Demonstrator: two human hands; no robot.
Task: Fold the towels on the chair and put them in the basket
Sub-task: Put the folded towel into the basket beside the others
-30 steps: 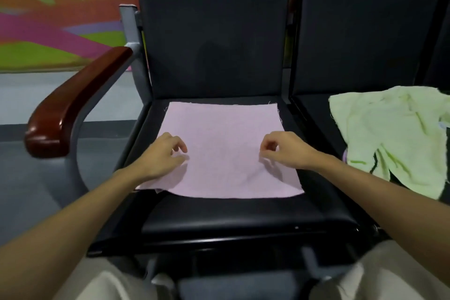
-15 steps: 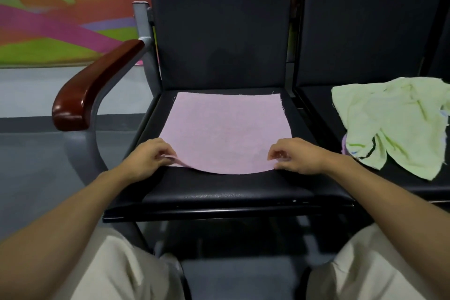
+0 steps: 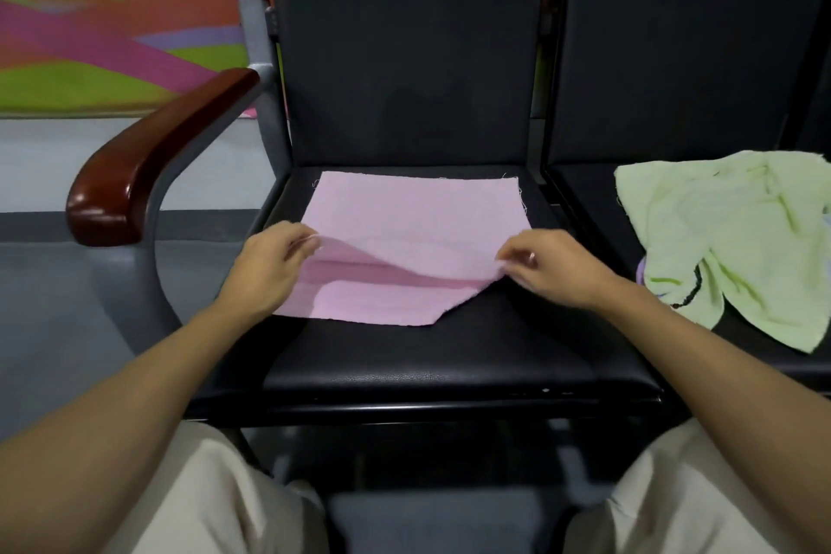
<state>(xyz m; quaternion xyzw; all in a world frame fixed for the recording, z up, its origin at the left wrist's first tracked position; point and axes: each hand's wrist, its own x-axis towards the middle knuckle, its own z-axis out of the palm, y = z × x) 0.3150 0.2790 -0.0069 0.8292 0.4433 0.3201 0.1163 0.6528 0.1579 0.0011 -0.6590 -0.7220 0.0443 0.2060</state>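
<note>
The left hand [image 3: 270, 270] and right hand [image 3: 555, 270] each pinch one side of the pink towel [image 3: 418, 211]. They hold a flap raised off the chair seat [image 3: 427, 367], likely to carry it over the flat half beyond the hands. A green towel [image 3: 728, 238] lies crumpled to the right of the right hand, cut off by the frame. Something purple shows under it, possibly another towel. No basket is in view.
</note>
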